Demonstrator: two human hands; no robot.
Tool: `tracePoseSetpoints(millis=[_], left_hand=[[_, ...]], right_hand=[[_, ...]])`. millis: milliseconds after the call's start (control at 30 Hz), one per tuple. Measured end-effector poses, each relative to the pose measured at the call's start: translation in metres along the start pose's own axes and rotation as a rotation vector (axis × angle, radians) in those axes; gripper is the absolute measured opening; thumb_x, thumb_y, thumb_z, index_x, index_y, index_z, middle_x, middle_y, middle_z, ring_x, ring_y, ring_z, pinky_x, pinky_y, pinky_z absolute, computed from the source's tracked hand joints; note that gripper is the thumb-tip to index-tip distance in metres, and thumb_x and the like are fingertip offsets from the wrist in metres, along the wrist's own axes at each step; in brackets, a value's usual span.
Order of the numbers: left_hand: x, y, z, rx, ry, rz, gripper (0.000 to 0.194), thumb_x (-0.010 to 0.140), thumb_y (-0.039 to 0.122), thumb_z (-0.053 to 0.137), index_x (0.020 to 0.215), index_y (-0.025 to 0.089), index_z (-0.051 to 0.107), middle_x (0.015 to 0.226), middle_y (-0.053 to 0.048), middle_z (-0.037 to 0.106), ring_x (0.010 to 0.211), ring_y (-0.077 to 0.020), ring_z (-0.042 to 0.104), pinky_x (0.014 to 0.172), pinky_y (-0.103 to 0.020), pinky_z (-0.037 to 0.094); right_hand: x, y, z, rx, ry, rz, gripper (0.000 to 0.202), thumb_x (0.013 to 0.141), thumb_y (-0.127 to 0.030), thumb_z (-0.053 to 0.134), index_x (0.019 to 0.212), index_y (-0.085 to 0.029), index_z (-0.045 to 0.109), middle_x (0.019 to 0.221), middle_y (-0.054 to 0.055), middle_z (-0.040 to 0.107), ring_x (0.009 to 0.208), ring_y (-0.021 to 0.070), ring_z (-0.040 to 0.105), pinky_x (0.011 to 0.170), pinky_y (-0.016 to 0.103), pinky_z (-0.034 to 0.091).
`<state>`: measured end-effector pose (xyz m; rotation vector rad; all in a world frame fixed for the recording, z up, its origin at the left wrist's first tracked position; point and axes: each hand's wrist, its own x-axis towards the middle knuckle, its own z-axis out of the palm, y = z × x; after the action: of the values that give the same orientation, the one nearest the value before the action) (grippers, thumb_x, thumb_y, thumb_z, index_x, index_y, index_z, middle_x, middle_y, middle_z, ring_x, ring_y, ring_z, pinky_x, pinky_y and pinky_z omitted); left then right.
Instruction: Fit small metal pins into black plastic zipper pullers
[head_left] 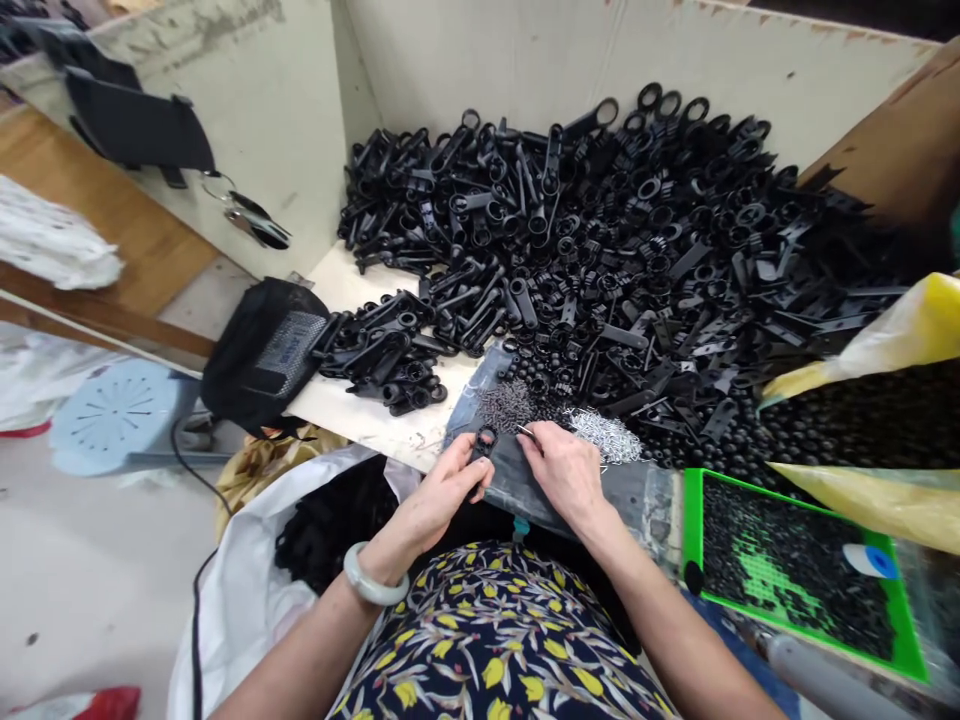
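Observation:
My left hand (452, 474), with a pale bangle at the wrist, grips a black plastic part with a ring-shaped end (487, 440) over the table's front edge. Just to its right, my right hand (564, 470) pinches a thin metal piece (524, 430) that looks like a pin or tweezers; its exact kind is unclear. Beyond the hands lies a small heap of brownish tiny metal pieces (506, 403). A heap of shiny silver pieces (609, 436) sits right of my right hand. A dark mat (622, 487) lies beneath them.
A large pile of black plastic parts (600, 220) fills the table's back. At right stand a green tray (694, 520) of small black pieces and a yellowish bag (877, 500). A black pouch (262, 350) and a white sack (240, 570) are at left, near a light blue stool (120, 410).

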<state>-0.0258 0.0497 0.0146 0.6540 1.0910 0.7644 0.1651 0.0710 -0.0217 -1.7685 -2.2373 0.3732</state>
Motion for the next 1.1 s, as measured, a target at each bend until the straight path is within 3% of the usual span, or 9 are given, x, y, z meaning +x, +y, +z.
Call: tracePoseSetpoints(millis=[133,267,367,567,733,833,900,967,1100], left_hand=[[0.0,-0.004,-0.002,-0.022,0.011,-0.015,0.037,0.084,0.042,0.07,0.109,0.02,0.053,0.074,0.003,0.059,0.06,-0.0098,0.041,0.053,-0.022,0.027],[-0.002,-0.002,0.0,-0.025,0.032,-0.033,0.034,0.085,0.039,0.069,0.107,0.021,0.052,0.075,0.002,0.061,0.058,-0.0101,0.047,0.054,-0.023,0.036],[0.0,-0.002,0.0,-0.013,0.051,-0.016,0.029,0.084,0.035,0.069,0.105,0.021,0.054,0.07,0.005,0.056,0.057,-0.01,0.048,0.055,-0.022,0.039],[0.012,-0.017,0.013,0.235,0.112,0.049,0.028,0.08,0.04,0.078,0.091,0.017,0.068,0.06,0.006,0.054,0.046,-0.007,0.036,0.045,-0.022,0.026],[0.015,-0.019,0.029,0.261,-0.029,-0.021,0.032,0.085,0.045,0.073,0.076,0.016,0.063,0.055,0.001,0.062,0.043,-0.0072,0.038,0.044,-0.022,0.024],[0.013,-0.015,0.025,0.156,-0.117,-0.081,0.032,0.083,0.043,0.075,0.076,0.015,0.064,0.06,-0.002,0.065,0.044,-0.0057,0.037,0.044,-0.02,0.022],[0.012,-0.012,0.02,0.111,-0.11,-0.097,0.029,0.081,0.041,0.078,0.079,0.014,0.067,0.059,-0.001,0.065,0.044,-0.0051,0.037,0.044,-0.02,0.02],[0.012,-0.012,0.016,0.092,-0.046,-0.074,0.028,0.08,0.039,0.079,0.081,0.014,0.068,0.061,-0.002,0.067,0.044,-0.0044,0.036,0.043,-0.02,0.018],[0.012,-0.013,0.013,0.046,0.085,-0.018,0.03,0.078,0.04,0.08,0.084,0.012,0.069,0.062,-0.003,0.067,0.045,-0.0037,0.035,0.045,-0.02,0.019]], right_hand=[[0.003,-0.002,-0.001,-0.019,0.005,-0.006,0.018,0.103,-0.026,0.054,0.093,-0.022,0.07,0.086,0.002,0.075,0.076,0.0163,0.069,0.062,0.027,0.035],[-0.003,0.002,-0.002,0.038,0.008,-0.029,0.022,0.104,-0.027,0.052,0.094,-0.022,0.071,0.085,0.002,0.076,0.073,0.0157,0.069,0.064,0.026,0.037],[-0.018,0.009,-0.005,0.108,0.024,-0.07,0.023,0.106,-0.03,0.051,0.099,-0.021,0.071,0.09,0.003,0.077,0.077,0.0157,0.071,0.069,0.025,0.043],[-0.057,0.022,-0.012,0.32,0.077,-0.032,0.023,0.105,-0.032,0.053,0.101,-0.02,0.072,0.09,0.005,0.076,0.076,0.0151,0.071,0.074,0.025,0.052],[-0.058,0.019,-0.014,0.443,0.114,-0.123,0.023,0.105,-0.03,0.054,0.101,-0.018,0.074,0.078,0.003,0.073,0.068,0.0141,0.066,0.069,0.026,0.052],[-0.05,0.017,-0.016,0.547,0.045,-0.129,0.024,0.105,-0.032,0.055,0.103,-0.019,0.075,0.076,0.002,0.071,0.066,0.0142,0.064,0.066,0.026,0.051],[-0.043,0.019,-0.018,0.602,-0.009,-0.11,0.023,0.104,-0.034,0.057,0.106,-0.019,0.075,0.078,0.002,0.072,0.065,0.0135,0.064,0.065,0.025,0.05],[-0.034,0.024,-0.019,0.537,0.004,-0.107,0.022,0.104,-0.033,0.058,0.108,-0.019,0.074,0.085,0.003,0.074,0.072,0.0136,0.067,0.07,0.024,0.05],[-0.019,0.03,-0.017,0.116,0.018,-0.131,0.021,0.106,-0.027,0.054,0.109,-0.021,0.074,0.095,0.005,0.071,0.085,0.0163,0.067,0.069,0.025,0.045]])
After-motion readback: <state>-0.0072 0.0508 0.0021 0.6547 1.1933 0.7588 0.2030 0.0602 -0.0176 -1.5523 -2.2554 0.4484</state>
